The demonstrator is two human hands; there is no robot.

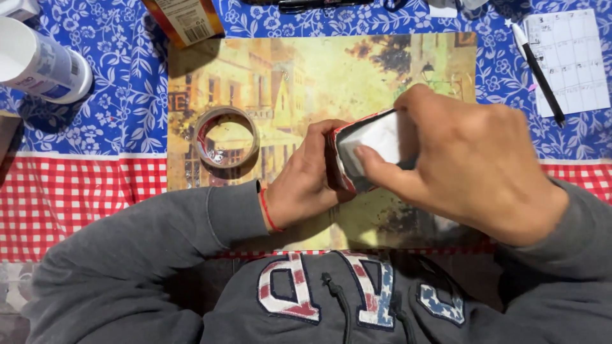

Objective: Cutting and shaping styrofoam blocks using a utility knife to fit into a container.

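Note:
My left hand (305, 181) grips the side of a small carton (366, 150) with red printed edges and a silvery, foil-like face. My right hand (468, 162) covers the carton's right side, its thumb pressed on the shiny face and its fingers wrapped over the top edge. The carton is held just above a placemat (306, 70) printed with an old street scene. A roll of clear tape (225, 136) lies flat on the placemat, to the left of my left hand. A red thread bracelet circles my left wrist. Grey sweatshirt sleeves cover both arms.
A white tube-shaped container (41, 64) lies at the upper left on the blue floral tablecloth. An orange-brown box (185, 19) stands at the top edge. A black pen (539, 70) and a gridded paper sheet (574, 60) lie at the upper right. Red checked cloth borders the near edge.

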